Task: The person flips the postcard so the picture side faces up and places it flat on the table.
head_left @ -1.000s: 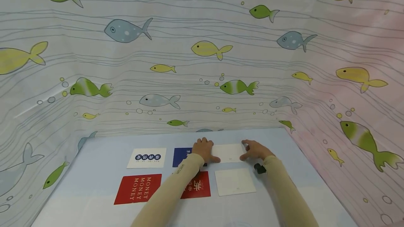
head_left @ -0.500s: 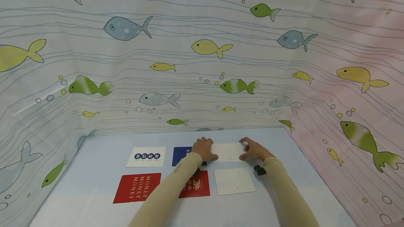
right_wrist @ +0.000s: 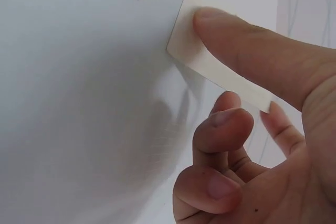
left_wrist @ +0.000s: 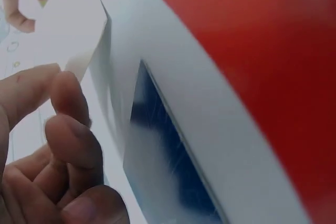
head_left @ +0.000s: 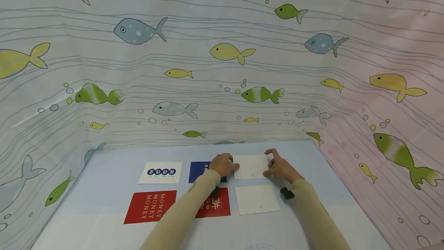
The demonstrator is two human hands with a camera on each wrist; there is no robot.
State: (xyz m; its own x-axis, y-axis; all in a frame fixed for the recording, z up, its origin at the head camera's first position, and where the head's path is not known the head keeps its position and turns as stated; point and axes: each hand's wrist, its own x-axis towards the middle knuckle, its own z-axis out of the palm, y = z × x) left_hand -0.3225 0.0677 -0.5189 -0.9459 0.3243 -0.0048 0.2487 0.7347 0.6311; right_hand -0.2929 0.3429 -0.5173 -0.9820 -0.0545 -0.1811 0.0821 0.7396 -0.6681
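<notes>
A blank white card (head_left: 250, 166) is raised off the table, its shadow showing beneath it in the right wrist view. My left hand (head_left: 222, 164) pinches its left edge, with fingertips (left_wrist: 69, 90) at the card's near corner in the left wrist view. On the opposite edge, my right hand (head_left: 280, 167) has its thumb (right_wrist: 226, 27) flat on the card's face and other fingers around the edge. A blue card (head_left: 197, 171) lies partly hidden below my left hand. Nearer, a second white card (head_left: 258, 200) rests flat on the table.
To the left lie a white card with blue round characters (head_left: 160, 173) and a red card lettered MONEY (head_left: 150, 206). Another red card (head_left: 222, 203) is partly covered by my left sleeve (head_left: 187, 207). A fish-patterned curtain (head_left: 208, 88) encloses the table (head_left: 104, 188) behind and at both sides.
The white card between my hands has risen a little from the table. My left fingers have drawn in at its left edge, and my right index finger has moved slightly up.
</notes>
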